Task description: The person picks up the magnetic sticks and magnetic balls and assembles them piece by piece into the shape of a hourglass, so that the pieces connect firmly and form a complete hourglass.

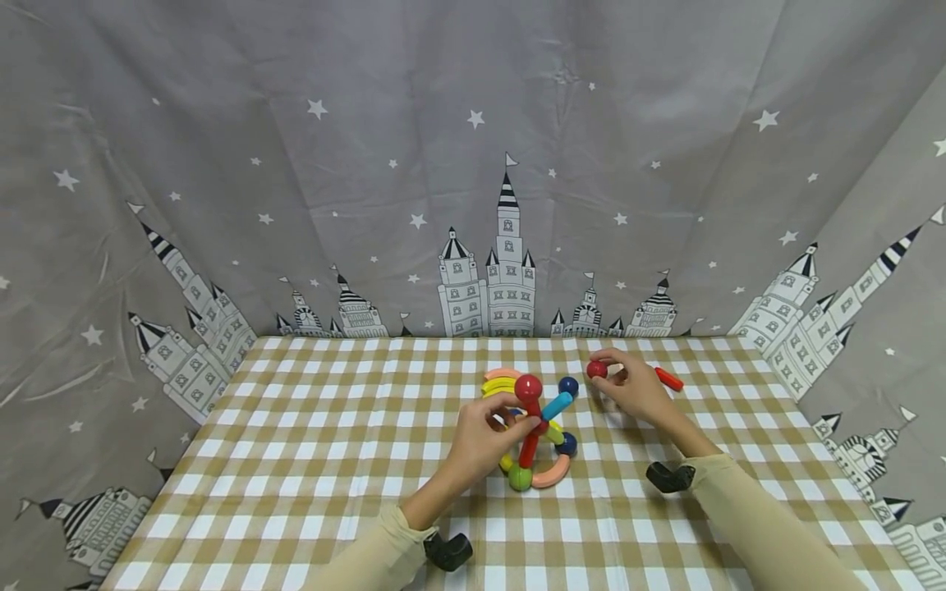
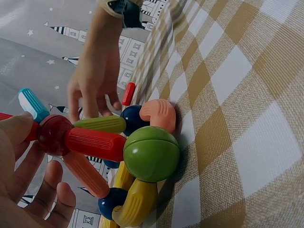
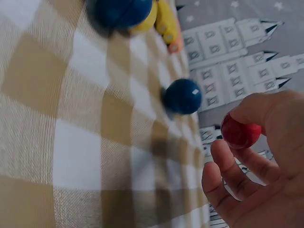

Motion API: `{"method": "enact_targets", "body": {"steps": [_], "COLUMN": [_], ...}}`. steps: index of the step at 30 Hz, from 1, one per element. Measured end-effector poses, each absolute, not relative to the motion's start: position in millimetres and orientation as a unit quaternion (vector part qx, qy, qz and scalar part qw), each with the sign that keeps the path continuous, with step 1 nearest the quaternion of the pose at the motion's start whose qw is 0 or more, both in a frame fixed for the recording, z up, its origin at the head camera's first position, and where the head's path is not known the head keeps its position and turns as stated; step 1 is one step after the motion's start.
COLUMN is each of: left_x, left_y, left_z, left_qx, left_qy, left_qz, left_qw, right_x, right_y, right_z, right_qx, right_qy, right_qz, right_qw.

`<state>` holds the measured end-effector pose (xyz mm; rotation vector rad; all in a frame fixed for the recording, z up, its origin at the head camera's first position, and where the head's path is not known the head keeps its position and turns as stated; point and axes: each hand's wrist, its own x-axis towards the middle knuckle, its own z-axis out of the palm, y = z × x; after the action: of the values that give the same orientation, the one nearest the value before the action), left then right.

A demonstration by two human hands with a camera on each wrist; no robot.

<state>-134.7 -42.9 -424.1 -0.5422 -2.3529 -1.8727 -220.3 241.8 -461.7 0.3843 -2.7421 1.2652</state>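
My left hand [image 1: 484,435] pinches the upper red rod [image 2: 31,133] of a ball-and-rod toy structure, its other fingers loosely bent. A large red ball [image 1: 528,387] tops that rod. Below, a smaller red ball [image 2: 53,135] joins a light-blue rod [image 1: 557,405], a yellow-green rod [image 2: 100,124], an orange rod [image 2: 85,173] and a lower red rod [image 2: 95,144] reaching a green ball [image 2: 152,153]. The base has curved pieces and dark-blue balls [image 1: 566,443]. To its right, my right hand [image 1: 637,390] holds a loose red ball [image 3: 240,131] between thumb and fingers, above the cloth.
A loose dark-blue ball [image 3: 183,96] lies on the checked tablecloth [image 1: 332,460] behind the structure. Curved yellow pieces [image 1: 498,384] and an orange curved piece [image 1: 504,373] lie behind the left hand. Beyond the right hand is a red rod [image 1: 669,378]. A grey castle-print curtain [image 1: 414,271] borders the table.
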Motion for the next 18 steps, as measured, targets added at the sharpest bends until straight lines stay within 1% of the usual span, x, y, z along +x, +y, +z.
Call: {"method": "enact_targets", "body": {"steps": [4, 7, 12, 18], "left_x": [-136, -142, -151, -154], "left_y": [-43, -43, -43, -45], "left_z": [-426, -438, -455, -459], "left_qx": [-0.177, -0.178, -0.188, -0.203], "left_qy": [-0.768, -0.771, -0.773, -0.767], "left_qz": [-0.615, -0.61, -0.603, -0.606], "left_qw": [0.038, 0.042, 0.056, 0.057], "right_x": [-206, -195, -178, -160], "right_y": [240, 237, 231, 220], "right_z": [-446, -434, -418, -401], "right_qx": [0.14, 0.155, 0.18, 0.217], "right_qy": [-0.889, -0.878, -0.867, -0.852], "right_qz": [0.432, 0.447, 0.459, 0.473], "right_qw": [0.063, 0.07, 0.065, 0.06]}}
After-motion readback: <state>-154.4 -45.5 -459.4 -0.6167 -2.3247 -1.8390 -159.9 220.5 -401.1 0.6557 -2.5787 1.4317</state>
